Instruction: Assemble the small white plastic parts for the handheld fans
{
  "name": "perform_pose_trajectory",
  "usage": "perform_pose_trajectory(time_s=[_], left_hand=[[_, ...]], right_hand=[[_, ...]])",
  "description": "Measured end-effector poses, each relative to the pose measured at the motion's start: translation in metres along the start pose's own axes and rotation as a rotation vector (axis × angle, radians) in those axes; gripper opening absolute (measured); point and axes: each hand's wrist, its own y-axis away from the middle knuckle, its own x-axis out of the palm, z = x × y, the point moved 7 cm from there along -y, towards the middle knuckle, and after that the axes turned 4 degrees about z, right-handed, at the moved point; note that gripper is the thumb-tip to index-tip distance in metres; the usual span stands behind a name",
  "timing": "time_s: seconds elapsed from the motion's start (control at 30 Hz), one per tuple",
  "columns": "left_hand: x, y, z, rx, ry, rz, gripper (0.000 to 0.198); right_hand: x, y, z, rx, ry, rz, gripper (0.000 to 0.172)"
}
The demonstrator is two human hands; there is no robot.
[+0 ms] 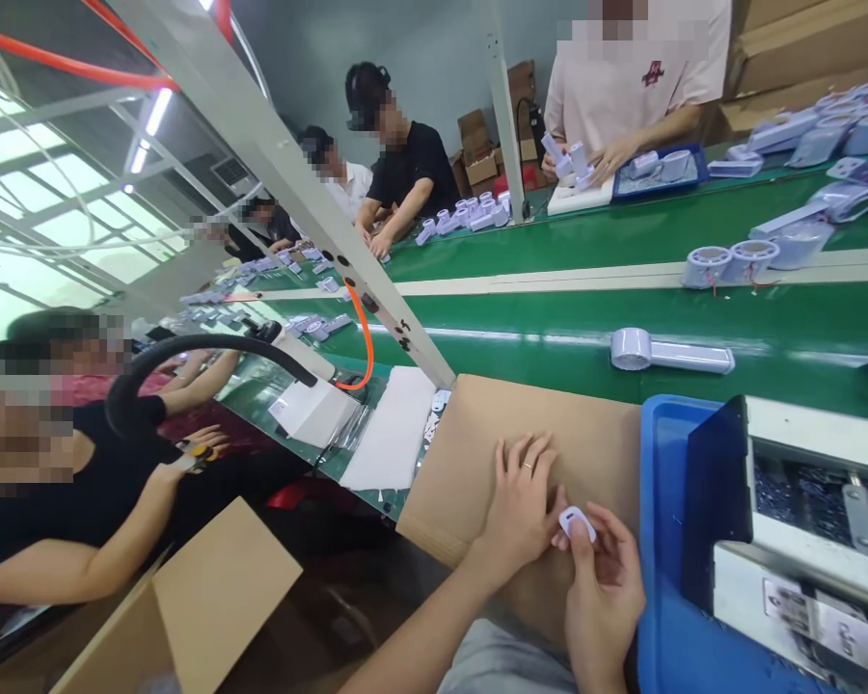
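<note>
My right hand (604, 588) pinches a small white plastic piece (577, 525), rounded in outline with a dark slot in it, between thumb and fingers. My left hand (525, 492) is open, its fingers spread over a brown cardboard sheet (550, 410) in front of me. A ring shows on one of its fingers. The left thumb comes close to the white piece; whether it touches cannot be made out. Several small white flat parts (434, 419) lie along the cardboard's left edge.
A blue bin (651, 540) and a metal machine (796, 569) stand at my right. Beyond runs the green conveyor (521, 347) with a white handled housing (665, 355). A slanted post (296, 183) rises ahead. An open carton (224, 588) sits lower left. Co-workers (409, 164) line the belt.
</note>
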Motion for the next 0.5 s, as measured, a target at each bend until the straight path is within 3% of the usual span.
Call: perform_pose_trajectory(time_s=[0.17,0.37,0.5], left_hand=[[0.000,0.003,0.001,-0.012,0.023,0.002,0.048],[0.002,0.006,-0.001,-0.014,0.078,-0.021,0.048],[0.001,0.008,-0.001,-0.008,0.130,-0.061,0.048]], right_hand=[[-0.004,0.003,-0.008,0.064,0.030,-0.022,0.077],[-0.016,-0.002,-0.020,-0.008,-0.026,-0.124,0.083],[-0.018,-0.006,-0.026,-0.021,-0.020,-0.100,0.093]])
